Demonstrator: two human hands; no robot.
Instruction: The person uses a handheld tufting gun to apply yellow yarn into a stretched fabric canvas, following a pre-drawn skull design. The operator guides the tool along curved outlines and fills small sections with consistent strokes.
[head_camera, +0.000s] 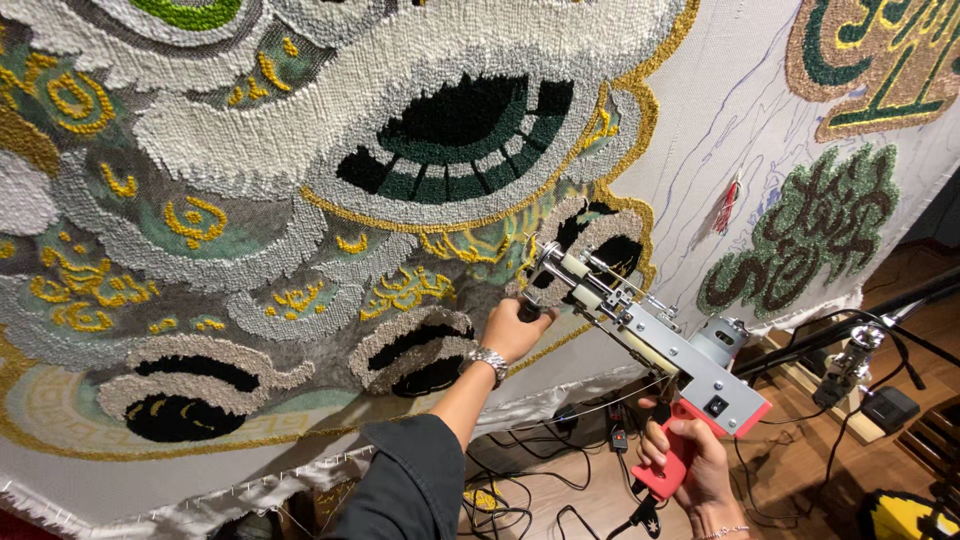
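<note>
A grey tufting gun with a red grip points up and left into a large tufted rug cloth stretched on a frame. My right hand is closed around the red grip at the lower right. My left hand, with a metal wristwatch and a dark sleeve, grips the gun's front handle right beside the needle tip. The tip touches the cloth at a grey and black tufted patch edged in yellow. Yellow yarn runs into the gun's front.
Bare white cloth with blue drawn lines lies right of the gun, with green and brown tufted shapes beyond. Black cables lie on the wooden floor below. A dark stand and a yellow-black object sit at the lower right.
</note>
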